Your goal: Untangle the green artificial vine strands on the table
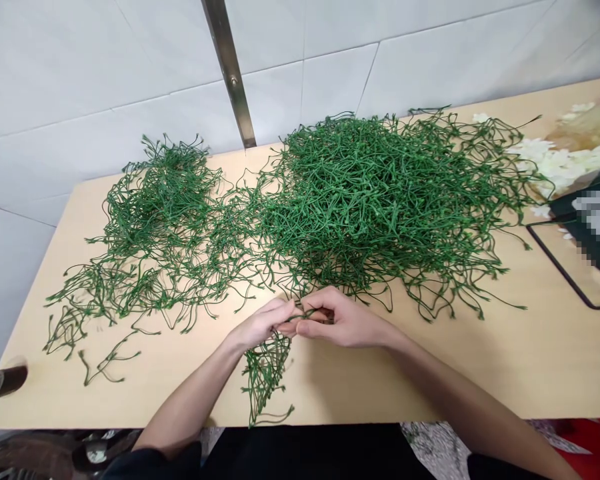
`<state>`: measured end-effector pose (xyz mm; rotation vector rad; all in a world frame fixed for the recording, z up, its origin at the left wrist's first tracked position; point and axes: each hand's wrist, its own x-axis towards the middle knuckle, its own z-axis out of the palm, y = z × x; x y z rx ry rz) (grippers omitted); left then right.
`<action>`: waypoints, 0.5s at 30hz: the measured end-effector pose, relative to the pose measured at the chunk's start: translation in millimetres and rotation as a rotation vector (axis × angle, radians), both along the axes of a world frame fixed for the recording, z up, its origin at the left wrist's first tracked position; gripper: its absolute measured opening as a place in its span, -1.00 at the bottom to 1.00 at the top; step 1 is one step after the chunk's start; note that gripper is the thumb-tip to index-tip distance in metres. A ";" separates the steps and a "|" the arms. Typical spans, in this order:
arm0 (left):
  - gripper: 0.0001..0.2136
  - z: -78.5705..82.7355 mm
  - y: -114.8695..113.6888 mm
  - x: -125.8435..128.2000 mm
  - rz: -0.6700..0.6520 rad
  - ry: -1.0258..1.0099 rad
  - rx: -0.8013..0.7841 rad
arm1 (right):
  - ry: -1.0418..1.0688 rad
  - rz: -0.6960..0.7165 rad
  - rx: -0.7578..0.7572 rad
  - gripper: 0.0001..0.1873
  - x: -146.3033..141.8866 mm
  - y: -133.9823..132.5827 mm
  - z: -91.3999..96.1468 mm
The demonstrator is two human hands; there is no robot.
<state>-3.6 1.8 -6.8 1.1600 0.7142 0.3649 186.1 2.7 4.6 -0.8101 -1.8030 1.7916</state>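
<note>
My left hand is closed around a bunch of thin green plastic stems, whose forked ends hang below it over the table's front. Against it, my right hand pinches a green stem between thumb and fingers, and the fingertips of both hands meet. Just beyond the hands lies a large tangled heap of green stems. To the left, a smaller pile of stems runs into loosely scattered ones.
A glass of dark drink stands at the table's left edge. White artificial petals and a dark device on a wire stand are at the right. A tiled wall with a metal strip backs the wooden table.
</note>
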 end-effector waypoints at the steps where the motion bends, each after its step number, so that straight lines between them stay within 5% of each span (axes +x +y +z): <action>1: -0.39 -0.4 -0.5 -0.6 -0.029 -0.031 0.008 | 0.015 0.002 -0.006 -0.49 -1.3 -1.4 -1.6; 4: -0.37 -0.3 -1.4 -1.1 -0.080 -0.095 0.010 | 0.055 -0.001 -0.063 -0.48 -4.5 -4.8 -6.1; 15: -0.38 0.3 -3.8 7.7 0.141 0.023 0.134 | 0.003 -0.144 -0.057 -0.26 -3.8 -0.2 -4.9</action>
